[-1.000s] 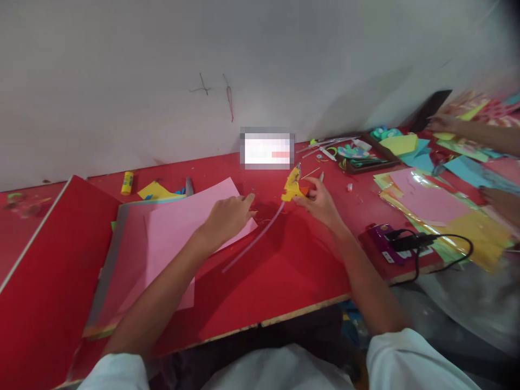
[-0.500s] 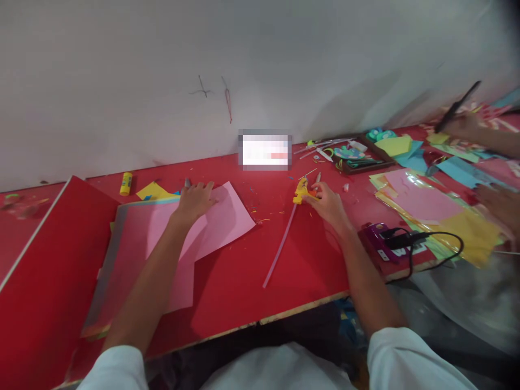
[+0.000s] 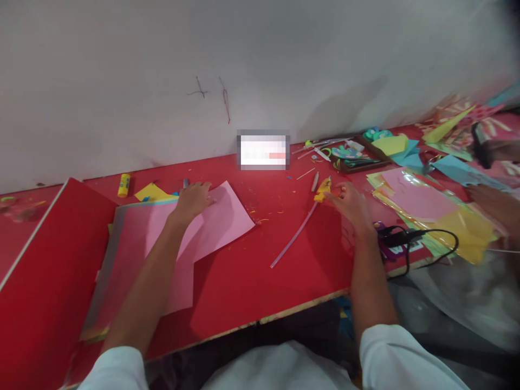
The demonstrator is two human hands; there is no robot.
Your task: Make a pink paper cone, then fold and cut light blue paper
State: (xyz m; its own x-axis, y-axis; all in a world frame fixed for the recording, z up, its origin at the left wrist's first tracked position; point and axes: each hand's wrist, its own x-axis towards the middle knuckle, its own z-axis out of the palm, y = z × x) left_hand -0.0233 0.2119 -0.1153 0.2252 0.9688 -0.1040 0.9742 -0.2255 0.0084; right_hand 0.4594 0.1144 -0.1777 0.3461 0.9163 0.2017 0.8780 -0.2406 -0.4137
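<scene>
Broadly, we work against a pale wall [image 3: 122, 81], with a red surface [image 3: 247, 287] spread out before us. On the left a red board [image 3: 57, 260] stands tilted; next to it lie overlapping pink sheets [image 3: 223, 222]. Over on the right is a plastic packet [image 3: 426, 197] of coloured paper, and a co-worker's hand [image 3: 489, 197] rests just beyond it.

Of our own 2 hands, the left hand [image 3: 193, 200] lies palm down on the far part of the pink sheets, its fingers loosely spread and gripping nothing that we can make out. Our right hand [image 3: 353, 206] is right of centre, its thumb and fingers closed in on the handle side of a yellow glue gun [image 3: 323, 190]; the exact contact is partly hidden. The gun sits at the left of those fingertips, well apart from the sheets, with a translucent glue stick [image 3: 296, 235] trailing from it towards the near left.

We judge the step in hand to be handling the gun on the right while steadying the paper on the left; the next move seems to call for a firm hold and a watch on that loose tail.

Smallest, a pencil-like stub [image 3: 315, 181] lies just beyond the gun.
</scene>
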